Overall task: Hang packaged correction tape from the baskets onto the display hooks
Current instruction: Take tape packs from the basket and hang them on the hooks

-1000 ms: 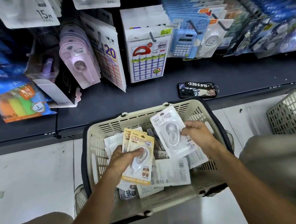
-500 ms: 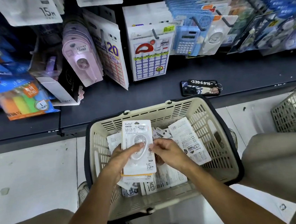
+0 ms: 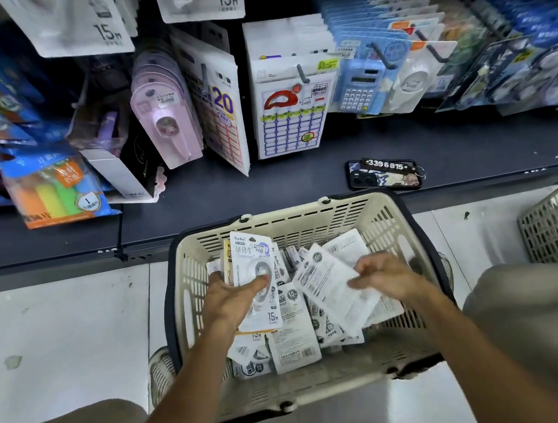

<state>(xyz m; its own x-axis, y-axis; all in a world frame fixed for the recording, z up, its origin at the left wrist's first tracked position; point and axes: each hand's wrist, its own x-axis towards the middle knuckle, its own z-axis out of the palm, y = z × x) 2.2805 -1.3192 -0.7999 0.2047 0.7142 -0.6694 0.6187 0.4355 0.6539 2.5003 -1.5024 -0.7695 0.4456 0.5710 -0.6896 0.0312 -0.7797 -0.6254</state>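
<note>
A cream basket [image 3: 305, 210] with a dark handle stands below me, holding several white correction tape packs [image 3: 293, 340]. My left hand [image 3: 230, 301] grips a small stack of packs [image 3: 253, 258] upright over the basket's left half, thumb across the front pack marked 15m. My right hand [image 3: 386, 276], blurred, reaches into the right half, and its fingertips pinch the edge of a white pack [image 3: 326, 282] lying back side up. More 15m packs [image 3: 79, 25] hang from the display at the top left.
A dark shelf [image 3: 285, 183] runs behind the basket, with a phone and number tag [image 3: 384, 174] lying on it. Label sheets [image 3: 290, 120], calculators [image 3: 359, 91] and pink tape dispensers [image 3: 166, 119] hang on hooks. A second basket [image 3: 554, 227] stands at the right. My knees flank the basket.
My right hand laid a white pack onto the stack in my left hand, then moved right to another pack in the basket. The stack stays in my left hand.
</note>
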